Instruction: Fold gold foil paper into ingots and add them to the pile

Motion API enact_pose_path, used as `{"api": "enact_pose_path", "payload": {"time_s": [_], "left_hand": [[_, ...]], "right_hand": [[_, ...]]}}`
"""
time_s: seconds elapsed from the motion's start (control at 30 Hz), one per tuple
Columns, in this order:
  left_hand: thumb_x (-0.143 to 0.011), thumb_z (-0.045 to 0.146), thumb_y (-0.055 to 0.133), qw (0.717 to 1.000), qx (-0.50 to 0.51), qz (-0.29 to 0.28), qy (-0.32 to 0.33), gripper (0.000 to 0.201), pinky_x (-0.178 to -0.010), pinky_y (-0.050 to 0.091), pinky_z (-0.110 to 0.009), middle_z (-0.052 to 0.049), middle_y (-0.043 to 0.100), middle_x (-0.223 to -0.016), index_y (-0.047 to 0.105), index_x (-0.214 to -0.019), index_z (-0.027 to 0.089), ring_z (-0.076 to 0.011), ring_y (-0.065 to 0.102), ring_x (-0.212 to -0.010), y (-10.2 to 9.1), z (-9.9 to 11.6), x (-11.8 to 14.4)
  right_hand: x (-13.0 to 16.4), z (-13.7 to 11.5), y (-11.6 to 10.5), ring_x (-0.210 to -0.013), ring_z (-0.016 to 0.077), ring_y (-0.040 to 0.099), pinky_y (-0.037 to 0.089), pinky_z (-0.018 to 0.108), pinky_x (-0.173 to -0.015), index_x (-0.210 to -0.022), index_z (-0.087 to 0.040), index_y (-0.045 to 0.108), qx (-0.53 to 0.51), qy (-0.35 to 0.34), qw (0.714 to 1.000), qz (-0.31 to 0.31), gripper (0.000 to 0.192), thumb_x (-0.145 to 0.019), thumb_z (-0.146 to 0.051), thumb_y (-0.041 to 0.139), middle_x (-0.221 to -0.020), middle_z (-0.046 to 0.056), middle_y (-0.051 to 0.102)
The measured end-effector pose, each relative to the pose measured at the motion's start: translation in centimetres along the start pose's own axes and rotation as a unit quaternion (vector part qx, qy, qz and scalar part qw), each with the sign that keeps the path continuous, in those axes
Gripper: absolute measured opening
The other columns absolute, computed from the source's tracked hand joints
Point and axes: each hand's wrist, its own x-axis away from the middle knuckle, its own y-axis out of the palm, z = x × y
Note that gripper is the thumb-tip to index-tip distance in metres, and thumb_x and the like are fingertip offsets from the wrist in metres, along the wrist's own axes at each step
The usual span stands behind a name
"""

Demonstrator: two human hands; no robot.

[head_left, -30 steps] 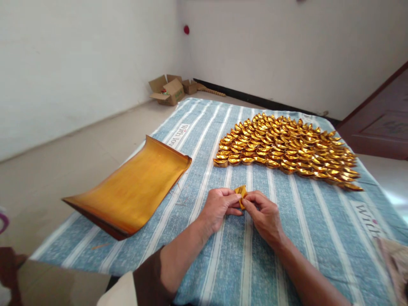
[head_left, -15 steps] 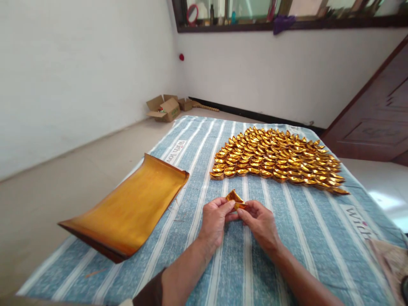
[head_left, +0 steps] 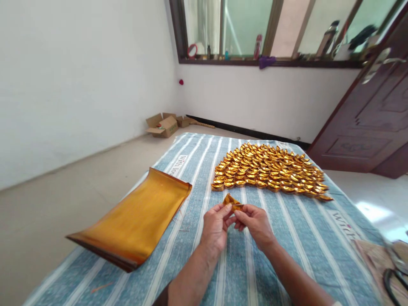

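Between both hands, above the striped cloth, is a small folded piece of gold foil paper (head_left: 232, 201), its pointed end facing up. My left hand (head_left: 216, 225) pinches its left side between thumb and fingers. My right hand (head_left: 256, 223) grips the right side the same way, fingertips nearly meeting those of the left. Beyond the hands, many boat-shaped gold paper ingots (head_left: 267, 168) lie packed in curved rows. To the left rests a stack of gold foil paper sheets (head_left: 137, 216), with its ends curling up.
A blue and white striped cloth (head_left: 197, 259) covers the table. Scissors (head_left: 393, 272) lie at the lower right on a brownish piece (head_left: 371, 255). Open cardboard boxes (head_left: 162, 125) stand on the floor by the wall, and a brown door (head_left: 357, 114) is at right.
The camera view has tilted up, showing more of the window and door. Both hands keep hold of the folded foil paper, with the fingers slightly shifted on it.
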Motion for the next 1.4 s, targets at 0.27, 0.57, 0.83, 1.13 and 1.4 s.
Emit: {"api": "enact_pose_path", "payload": {"time_s": [0.27, 0.57, 0.83, 1.13, 1.4], "left_hand": [[-0.061, 0.017, 0.076, 0.999, 0.008, -0.028, 0.020, 0.015, -0.051, 0.048, -0.020, -0.003, 0.066, -0.064, 0.064, -0.067, 0.010, -0.0106, 0.059, -0.052, -0.6, 0.7, -0.3], [-0.058, 0.020, 0.076, 0.999, 0.009, -0.028, 0.033, 0.016, -0.052, 0.046, -0.021, -0.004, 0.066, -0.062, 0.067, -0.065, 0.009, -0.0105, 0.058, -0.053, -1.1, 1.2, -0.2], [-0.055, 0.022, 0.078, 0.999, 0.008, -0.001, 0.046, 0.020, -0.053, 0.046, -0.021, -0.004, 0.065, -0.060, 0.066, -0.063, 0.008, -0.0095, 0.056, -0.051, -1.9, 0.7, -0.9], [-0.057, 0.022, 0.079, 0.999, 0.012, -0.016, 0.035, 0.024, -0.058, 0.049, -0.022, -0.007, 0.070, -0.070, 0.069, -0.073, 0.007, -0.0132, 0.062, -0.060, -2.4, 0.3, -1.2], [-0.057, 0.021, 0.079, 0.999, 0.012, -0.010, 0.033, 0.021, -0.056, 0.049, -0.021, -0.006, 0.069, -0.067, 0.068, -0.068, 0.008, -0.0127, 0.062, -0.057, -2.5, 0.1, -1.3]], "right_hand": [[-0.5, 0.1, 0.6, -0.050, 0.0113, 0.056, 0.043, 0.023, -0.048, -0.073, -0.015, 0.068, -0.014, -0.020, 1.000, -0.014, 0.030, -0.071, -0.044, 0.074, -0.058, 0.000, 0.065], [-0.9, 0.2, 1.6, -0.054, 0.0106, 0.051, 0.041, 0.024, -0.053, -0.065, -0.016, 0.070, -0.011, -0.050, 0.999, 0.017, 0.025, -0.070, -0.040, 0.074, -0.059, 0.000, 0.061], [-1.0, 0.8, 2.2, -0.056, 0.0111, 0.053, 0.042, 0.024, -0.056, -0.072, -0.016, 0.072, -0.031, -0.036, 0.999, 0.012, 0.026, -0.072, -0.042, 0.073, -0.062, 0.002, 0.066], [-0.9, 0.9, 2.0, -0.057, 0.0116, 0.054, 0.043, 0.025, -0.057, -0.067, -0.015, 0.072, -0.017, -0.057, 0.998, 0.035, 0.026, -0.075, -0.040, 0.070, -0.061, 0.002, 0.066], [-0.9, 1.3, 2.2, -0.054, 0.0112, 0.054, 0.043, 0.024, -0.056, -0.063, -0.015, 0.070, -0.029, -0.051, 0.997, 0.054, 0.030, -0.073, -0.043, 0.071, -0.057, 0.001, 0.064]]}}
